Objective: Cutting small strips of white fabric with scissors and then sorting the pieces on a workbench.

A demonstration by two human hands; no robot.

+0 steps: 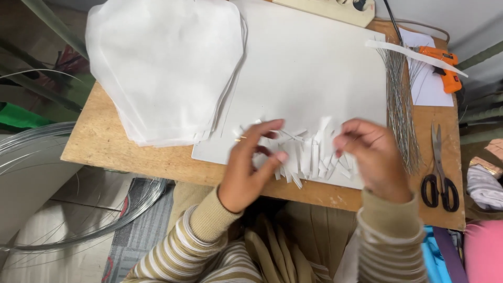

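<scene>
A heap of short white paper strips (pixel 309 154) lies on the near edge of a large white board (pixel 309 68). My left hand (pixel 249 167) hovers over the left side of the heap, thumb and fingers spread apart, fingertips touching the strips. At the heap's right side my right hand (pixel 374 157) has its fingertips pinched together on a strip. Both arms wear striped beige sleeves.
A stack of white fabric sheets (pixel 162 63) covers the left of the wooden table (pixel 99 141). A bundle of thin metal wires (pixel 401 105), black-handled scissors (pixel 440 173) and an orange glue gun (pixel 445 65) lie to the right. Coiled wire (pixel 63 209) sits on the floor at left.
</scene>
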